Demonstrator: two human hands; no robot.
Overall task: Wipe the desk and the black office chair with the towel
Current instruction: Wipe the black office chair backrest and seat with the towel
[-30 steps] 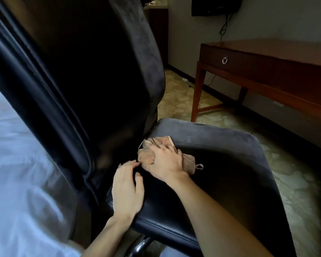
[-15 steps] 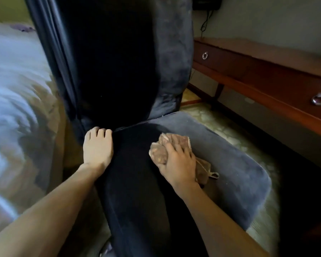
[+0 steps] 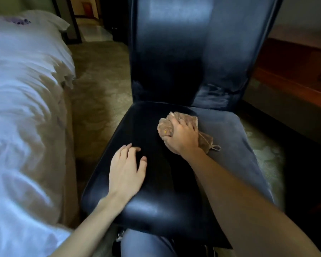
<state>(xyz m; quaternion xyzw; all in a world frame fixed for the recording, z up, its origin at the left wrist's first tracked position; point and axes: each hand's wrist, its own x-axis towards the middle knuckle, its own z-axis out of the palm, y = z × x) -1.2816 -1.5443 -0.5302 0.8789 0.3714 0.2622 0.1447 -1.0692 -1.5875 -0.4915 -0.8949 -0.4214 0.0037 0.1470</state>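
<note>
we wipe the black office chair (image 3: 170,71)
our right hand (image 3: 183,139) grips the bunched towel (image 3: 165,127); our left hand (image 3: 126,173), fingers spread, has slid forward on the seat.

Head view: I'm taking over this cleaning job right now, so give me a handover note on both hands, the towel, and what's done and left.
Hands: the left hand lies open and flat on the seat of the black office chair; the right hand grips the bunched towel, pressed on the seat near the backrest.
The desk stands to the right, behind the chair; neither hand touches it.
Done: unclear; the seat's left half looks glossy, its right half dull grey.
Left: probably the right half and backrest; check the desk.
</note>
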